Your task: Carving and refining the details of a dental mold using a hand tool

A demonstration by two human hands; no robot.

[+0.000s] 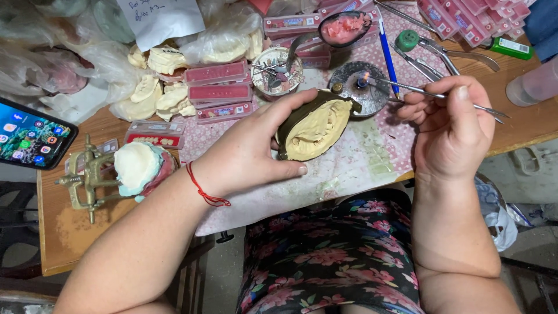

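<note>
head view: one mould (pixel 314 129), one metal tool (pixel 431 94)

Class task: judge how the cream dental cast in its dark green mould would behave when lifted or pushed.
The dental cast probably stays rigid: the left hand grips it without denting it. Its rounded underside looks apt to rock. Plaster-like edges may chip.

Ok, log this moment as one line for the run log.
left hand: holds plaster mould over table | right hand: holds metal tool, tip in burner flame | phone at left
</note>
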